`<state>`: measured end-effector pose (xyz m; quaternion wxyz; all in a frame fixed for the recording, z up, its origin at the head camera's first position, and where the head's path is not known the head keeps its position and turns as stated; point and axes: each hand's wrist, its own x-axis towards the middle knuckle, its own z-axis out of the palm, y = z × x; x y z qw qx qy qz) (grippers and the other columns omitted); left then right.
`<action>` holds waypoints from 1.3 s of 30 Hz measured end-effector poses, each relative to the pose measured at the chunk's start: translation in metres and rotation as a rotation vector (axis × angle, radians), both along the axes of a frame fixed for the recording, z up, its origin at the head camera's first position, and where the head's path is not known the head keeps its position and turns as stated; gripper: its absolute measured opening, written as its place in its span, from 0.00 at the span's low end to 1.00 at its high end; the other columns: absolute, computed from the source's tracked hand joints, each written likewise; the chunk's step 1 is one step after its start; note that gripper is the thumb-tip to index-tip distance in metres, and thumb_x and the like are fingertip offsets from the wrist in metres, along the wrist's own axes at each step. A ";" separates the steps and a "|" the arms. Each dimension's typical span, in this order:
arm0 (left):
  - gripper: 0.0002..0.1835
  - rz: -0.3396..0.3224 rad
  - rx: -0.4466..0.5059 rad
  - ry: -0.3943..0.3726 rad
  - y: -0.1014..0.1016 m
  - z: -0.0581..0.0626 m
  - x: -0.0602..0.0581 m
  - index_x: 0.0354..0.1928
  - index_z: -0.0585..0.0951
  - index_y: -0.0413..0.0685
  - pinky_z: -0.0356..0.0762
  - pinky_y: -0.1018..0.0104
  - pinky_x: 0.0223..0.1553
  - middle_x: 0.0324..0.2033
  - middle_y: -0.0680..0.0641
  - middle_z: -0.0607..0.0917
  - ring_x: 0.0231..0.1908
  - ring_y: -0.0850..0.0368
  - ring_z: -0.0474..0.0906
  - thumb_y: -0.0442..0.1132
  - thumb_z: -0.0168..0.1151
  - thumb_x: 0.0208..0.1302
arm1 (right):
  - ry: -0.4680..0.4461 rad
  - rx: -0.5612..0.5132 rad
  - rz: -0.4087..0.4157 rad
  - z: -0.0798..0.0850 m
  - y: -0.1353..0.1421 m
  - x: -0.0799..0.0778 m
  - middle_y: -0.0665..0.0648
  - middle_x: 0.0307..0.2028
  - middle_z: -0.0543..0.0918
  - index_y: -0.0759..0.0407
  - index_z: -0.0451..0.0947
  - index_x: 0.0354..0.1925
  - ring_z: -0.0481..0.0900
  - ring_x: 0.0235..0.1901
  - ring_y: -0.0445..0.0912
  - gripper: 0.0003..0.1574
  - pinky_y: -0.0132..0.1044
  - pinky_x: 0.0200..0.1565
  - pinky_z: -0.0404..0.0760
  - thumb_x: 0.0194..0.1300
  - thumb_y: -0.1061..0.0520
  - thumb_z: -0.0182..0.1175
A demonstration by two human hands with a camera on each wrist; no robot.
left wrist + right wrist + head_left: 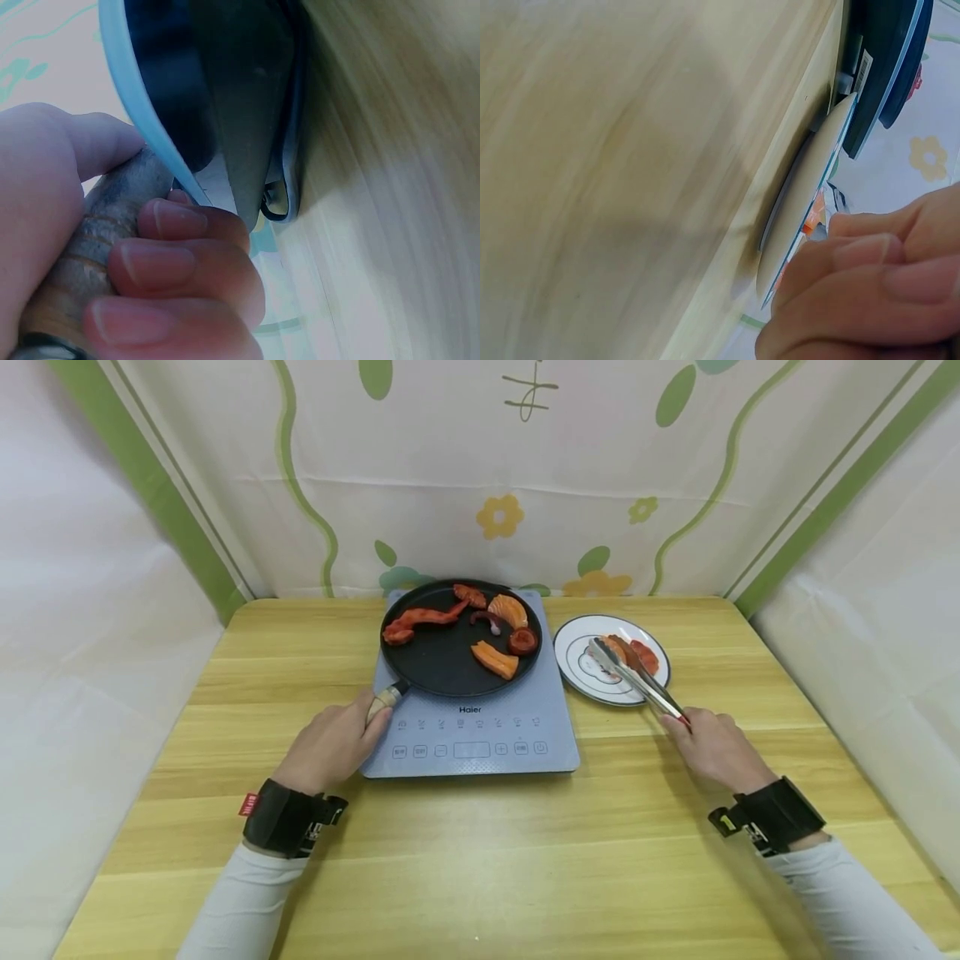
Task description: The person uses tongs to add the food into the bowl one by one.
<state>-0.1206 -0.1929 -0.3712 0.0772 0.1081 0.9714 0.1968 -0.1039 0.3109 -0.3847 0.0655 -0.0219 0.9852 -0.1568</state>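
Note:
My left hand grips the wooden handle of a round black frying pan; in the left wrist view its fingers curl round that handle. Several food pieces lie in the pan, among them a long red strip, an orange piece and a round dark red piece. My right hand holds metal tongs by their rear end. The tongs' tips reach over the white plate, at orange and red food there. In the right wrist view the hand mostly hides the tongs.
The pan sits on a grey-blue induction cooker marked Haier, with touch buttons along its front. The plate stands close to the cooker's right side on a wooden table. White cloth walls with flower prints enclose the back and sides.

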 end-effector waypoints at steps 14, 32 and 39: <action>0.18 -0.001 -0.003 -0.005 0.000 0.001 0.000 0.48 0.69 0.48 0.62 0.65 0.24 0.23 0.47 0.73 0.24 0.55 0.71 0.55 0.43 0.75 | 0.020 0.003 0.011 0.002 -0.003 0.001 0.52 0.17 0.64 0.57 0.65 0.26 0.62 0.14 0.44 0.32 0.36 0.16 0.61 0.75 0.35 0.37; 0.19 0.001 -0.006 -0.011 0.001 0.001 -0.001 0.48 0.69 0.48 0.63 0.65 0.23 0.23 0.47 0.73 0.23 0.55 0.71 0.56 0.42 0.75 | 0.041 0.002 0.033 0.012 -0.008 0.001 0.51 0.17 0.63 0.56 0.66 0.24 0.61 0.14 0.44 0.31 0.35 0.17 0.61 0.76 0.37 0.38; 0.19 0.004 -0.002 -0.016 0.001 0.002 0.000 0.49 0.69 0.48 0.63 0.65 0.23 0.23 0.47 0.73 0.24 0.55 0.71 0.55 0.42 0.75 | 0.021 0.003 0.023 0.016 -0.010 0.002 0.52 0.17 0.63 0.56 0.66 0.25 0.61 0.15 0.44 0.31 0.36 0.17 0.61 0.75 0.36 0.38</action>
